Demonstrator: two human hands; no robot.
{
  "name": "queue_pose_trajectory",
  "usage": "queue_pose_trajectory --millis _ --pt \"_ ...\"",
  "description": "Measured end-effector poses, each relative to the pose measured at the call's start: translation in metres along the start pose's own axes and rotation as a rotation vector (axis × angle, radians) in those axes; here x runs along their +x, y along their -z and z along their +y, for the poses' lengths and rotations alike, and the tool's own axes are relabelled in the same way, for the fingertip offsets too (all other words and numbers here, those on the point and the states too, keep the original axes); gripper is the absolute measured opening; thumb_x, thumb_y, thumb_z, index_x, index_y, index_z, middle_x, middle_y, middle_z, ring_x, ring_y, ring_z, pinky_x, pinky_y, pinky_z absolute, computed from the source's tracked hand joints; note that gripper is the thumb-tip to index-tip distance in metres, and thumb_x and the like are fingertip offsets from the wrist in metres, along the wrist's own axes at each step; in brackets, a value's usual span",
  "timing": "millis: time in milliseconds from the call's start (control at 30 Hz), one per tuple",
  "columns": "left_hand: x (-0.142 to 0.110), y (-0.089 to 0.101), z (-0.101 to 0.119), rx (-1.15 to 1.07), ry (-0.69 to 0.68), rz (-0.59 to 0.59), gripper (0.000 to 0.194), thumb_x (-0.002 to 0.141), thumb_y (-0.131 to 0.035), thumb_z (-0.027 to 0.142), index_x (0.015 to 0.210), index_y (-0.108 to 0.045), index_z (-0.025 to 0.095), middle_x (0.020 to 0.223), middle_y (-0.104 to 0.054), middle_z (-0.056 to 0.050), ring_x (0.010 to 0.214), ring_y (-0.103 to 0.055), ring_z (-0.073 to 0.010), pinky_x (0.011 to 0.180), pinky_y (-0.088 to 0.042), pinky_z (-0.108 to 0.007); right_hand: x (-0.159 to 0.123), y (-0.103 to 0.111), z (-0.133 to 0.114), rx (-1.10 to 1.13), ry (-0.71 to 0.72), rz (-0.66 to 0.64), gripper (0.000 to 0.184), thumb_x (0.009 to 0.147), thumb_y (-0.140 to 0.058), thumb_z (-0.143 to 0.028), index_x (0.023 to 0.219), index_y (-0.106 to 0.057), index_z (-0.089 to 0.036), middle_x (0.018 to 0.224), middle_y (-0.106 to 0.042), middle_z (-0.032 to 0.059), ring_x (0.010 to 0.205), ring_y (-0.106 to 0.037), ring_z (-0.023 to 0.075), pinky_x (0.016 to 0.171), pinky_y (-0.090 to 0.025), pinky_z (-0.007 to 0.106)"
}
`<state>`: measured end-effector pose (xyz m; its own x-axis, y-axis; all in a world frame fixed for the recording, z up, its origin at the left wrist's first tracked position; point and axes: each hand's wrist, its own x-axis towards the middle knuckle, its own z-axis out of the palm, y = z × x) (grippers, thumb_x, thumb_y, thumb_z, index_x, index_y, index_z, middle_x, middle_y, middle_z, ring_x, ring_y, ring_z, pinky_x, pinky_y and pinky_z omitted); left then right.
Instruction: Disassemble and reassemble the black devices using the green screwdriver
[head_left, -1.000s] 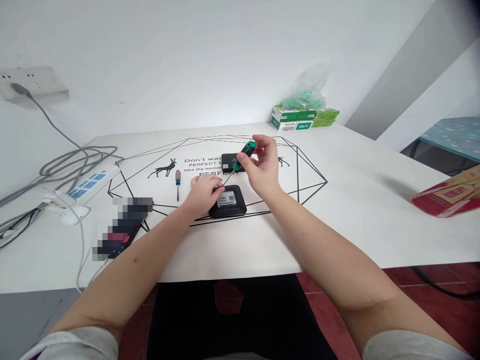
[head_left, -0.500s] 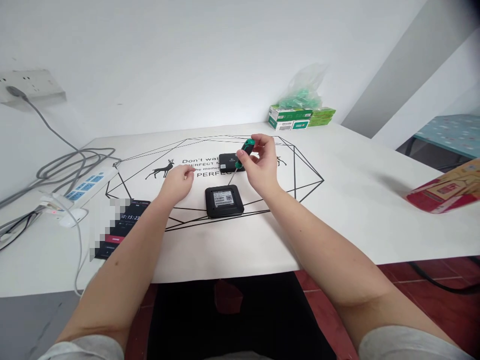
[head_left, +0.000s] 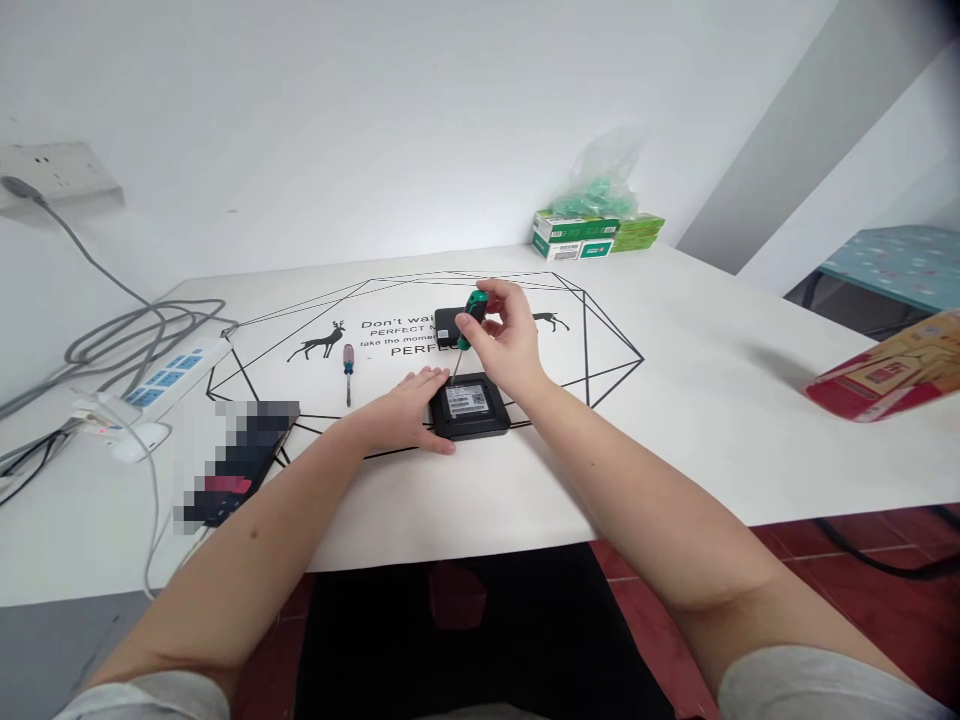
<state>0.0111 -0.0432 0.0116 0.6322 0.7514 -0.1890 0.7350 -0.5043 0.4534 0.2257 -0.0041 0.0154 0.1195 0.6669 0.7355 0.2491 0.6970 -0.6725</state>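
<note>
A flat square black box (head_left: 491, 425) with a white label (head_left: 467, 400) on its top lies on the table. My left hand (head_left: 409, 410) braces its left side, fingers at the far corner and thumb along the near edge. In my right hand (head_left: 511, 340) is a green and black screwdriver (head_left: 474, 312), held upright with its tip down at the box's far left part. Whether the tip sits in a screw is too small to tell. Behind it lies a black lid-like piece (head_left: 448, 325), partly covered by my right hand and the screwdriver.
A second screwdriver (head_left: 349, 370) lies left of the box. Further left are a phone (head_left: 247, 460), a power strip (head_left: 176, 375) and grey cables (head_left: 112, 330). Green boxes (head_left: 574, 235) topped by a plastic bag stand at the wall. A red packet (head_left: 877, 370) lies at the right.
My left hand has moved right and down onto the box's side, uncovering the second screwdriver. The box has shifted slightly right. The screwdriver tip has come down to the box.
</note>
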Motion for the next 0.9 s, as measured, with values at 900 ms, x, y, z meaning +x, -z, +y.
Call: queue_pose_trajectory --millis 900 --pt "0.006 -0.012 0.005 0.118 -0.087 -0.040 0.148 0.078 -0.063 0.097 0.177 0.003 0.010 0.184 -0.002 -0.024 0.170 0.002 -0.0459 0.137 -0.008 -0.061 -0.008 -0.003 -0.013 -0.018 0.140 -0.147 0.035 0.093 -0.071 -0.029 0.127 -0.063 -0.030 0.114 -0.064 0.0054 0.097 -0.066 0.0213 0.076 -0.065 0.039"
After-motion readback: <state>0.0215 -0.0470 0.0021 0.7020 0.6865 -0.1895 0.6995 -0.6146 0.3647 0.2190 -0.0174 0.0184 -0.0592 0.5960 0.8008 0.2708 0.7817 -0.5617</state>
